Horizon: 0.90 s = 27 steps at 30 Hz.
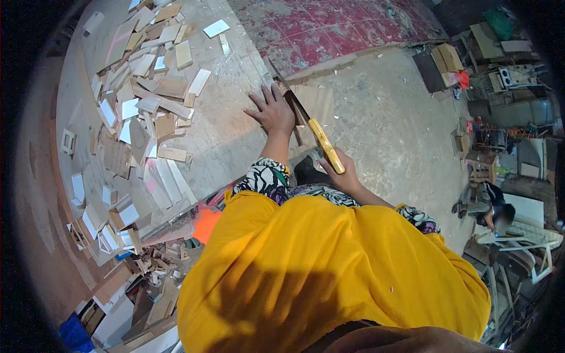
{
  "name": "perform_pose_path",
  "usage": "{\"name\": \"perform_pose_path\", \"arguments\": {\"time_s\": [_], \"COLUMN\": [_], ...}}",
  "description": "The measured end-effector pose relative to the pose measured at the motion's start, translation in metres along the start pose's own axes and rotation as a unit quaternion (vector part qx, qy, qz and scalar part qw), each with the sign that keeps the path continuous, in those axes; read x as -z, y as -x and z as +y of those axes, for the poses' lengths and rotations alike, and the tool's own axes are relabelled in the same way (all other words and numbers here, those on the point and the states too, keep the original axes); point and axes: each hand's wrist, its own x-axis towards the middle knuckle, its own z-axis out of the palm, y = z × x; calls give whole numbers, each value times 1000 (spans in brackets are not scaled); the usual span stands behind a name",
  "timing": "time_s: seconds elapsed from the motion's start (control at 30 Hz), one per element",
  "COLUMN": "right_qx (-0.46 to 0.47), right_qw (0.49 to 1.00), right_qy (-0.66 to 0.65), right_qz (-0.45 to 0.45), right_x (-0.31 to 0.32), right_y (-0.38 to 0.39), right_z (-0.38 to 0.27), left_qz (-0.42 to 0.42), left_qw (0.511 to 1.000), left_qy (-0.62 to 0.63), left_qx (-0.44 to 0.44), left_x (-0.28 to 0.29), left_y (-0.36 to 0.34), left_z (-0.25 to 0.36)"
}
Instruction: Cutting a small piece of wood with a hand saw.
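My left hand lies spread, fingers apart, near the right edge of the pale worktable. Just right of it is a handsaw with a yellow handle and a long dark blade, angled toward the upper left along the table edge. My right hand grips the lower end of the saw's handle. A light wooden board shows under and beside the blade; whether it rests on the table or lower, I cannot tell.
Many wood offcuts cover the table's left part, with more scraps below it. Beyond the right edge are a concrete floor and a stained red surface. A person crouches at far right among boards and clutter.
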Motion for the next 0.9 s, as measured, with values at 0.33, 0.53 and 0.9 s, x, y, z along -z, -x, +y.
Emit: {"name": "perform_pose_path", "arguments": {"time_s": [0.33, 0.53, 0.9], "right_qx": [-180, -182, -168], "right_qw": [979, 982, 981], "right_qy": [-88, -46, -82], "right_qz": [30, -14, -58], "right_x": [77, 92, 82], "right_y": [23, -12, -74], "right_z": [-93, -131, -124], "left_qz": [-10, -18, 1], "left_qw": [1000, 999, 998], "left_qy": [-20, -38, -50], "left_qx": [0, -2, -30], "left_x": [6, 4, -9], "left_y": [-7, -2, -4], "left_z": [3, -2, -2]}}
